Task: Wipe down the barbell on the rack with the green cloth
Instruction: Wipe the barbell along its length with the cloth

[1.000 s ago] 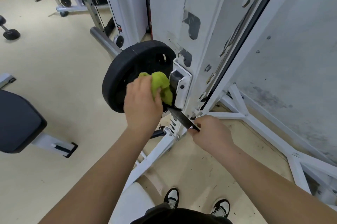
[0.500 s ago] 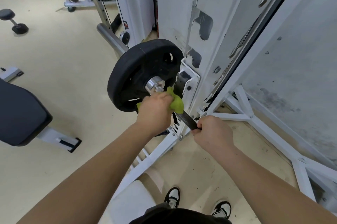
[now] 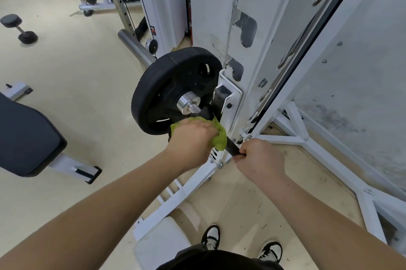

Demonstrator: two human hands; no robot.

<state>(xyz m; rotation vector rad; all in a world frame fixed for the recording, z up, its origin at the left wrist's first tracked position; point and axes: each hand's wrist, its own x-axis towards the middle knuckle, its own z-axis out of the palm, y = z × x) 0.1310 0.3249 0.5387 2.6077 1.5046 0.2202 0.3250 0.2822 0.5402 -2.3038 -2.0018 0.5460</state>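
Here left hand (image 3: 191,138) grips green cloth (image 3: 220,138), right hand (image 3: 259,157) grips a dark bar (image 3: 232,149).

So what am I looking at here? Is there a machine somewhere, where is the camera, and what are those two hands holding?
There is no robot here. A person is working with bare hands, and the single picture comes from a camera worn on the head and looking down. That is why you see both forearms and the shoes.

The left hand grips a green cloth just below the chrome end of the barbell, by the lower part of the black weight plate. The hand is blurred, so I cannot tell exactly what the cloth touches.

The right hand grips a dark strip that sticks out near the white rack. I cannot tell what the strip is.

On the floor to the left are a padded bench and a dumbbell.
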